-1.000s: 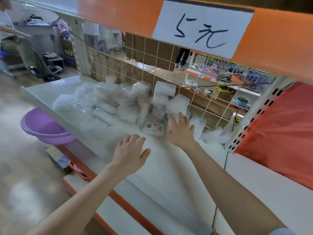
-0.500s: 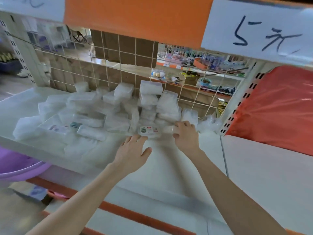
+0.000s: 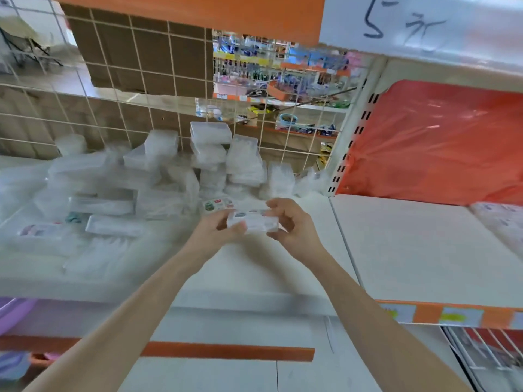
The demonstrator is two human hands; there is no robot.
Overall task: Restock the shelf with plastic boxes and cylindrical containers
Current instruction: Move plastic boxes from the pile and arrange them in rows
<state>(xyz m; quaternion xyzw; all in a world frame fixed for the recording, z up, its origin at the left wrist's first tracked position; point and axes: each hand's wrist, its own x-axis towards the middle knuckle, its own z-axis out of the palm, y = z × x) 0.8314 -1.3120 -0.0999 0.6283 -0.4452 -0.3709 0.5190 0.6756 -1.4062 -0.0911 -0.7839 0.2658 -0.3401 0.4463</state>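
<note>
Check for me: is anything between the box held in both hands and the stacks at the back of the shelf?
Nearly clear. The clear box sits between the left hand and right hand. Only a labelled box lies flat just behind it, ahead of the stacked boxes. Lifting over it looks enough.

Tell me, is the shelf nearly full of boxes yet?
Not yet. Done: a pile of clear boxes already sits at the back of the shelf, some stacked, many jumbled. In hand: the left hand and right hand hold one small box between them. Left: the shelf's front is bare, and no round containers are clearly visible.
</note>
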